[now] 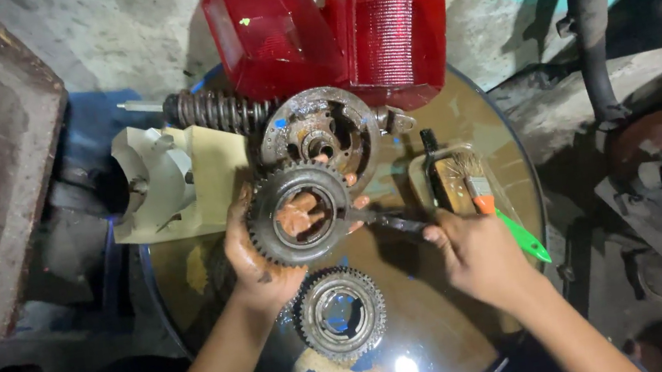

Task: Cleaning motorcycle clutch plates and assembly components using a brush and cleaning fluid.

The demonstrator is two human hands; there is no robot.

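Observation:
My left hand [248, 264] grips a greasy steel gear [299, 214] by its toothed rim, fingers showing through the centre bore. It is held above a round oily drum top [440, 327]. My right hand [474, 252] is closed on a dark narrow tool [393, 223] whose tip points at the gear's right side. A second gear [339, 312] lies flat on the drum top just below the left hand. A rusty round plate with holes [323, 130] lies right behind the held gear.
Two red plastic lamp lenses [330, 33] sit at the drum's far edge beside a coil spring [216, 109]. A paint brush with orange and green handle [491, 206] and a dark brush [438, 170] lie right. A pale metal bracket [168, 180] is left.

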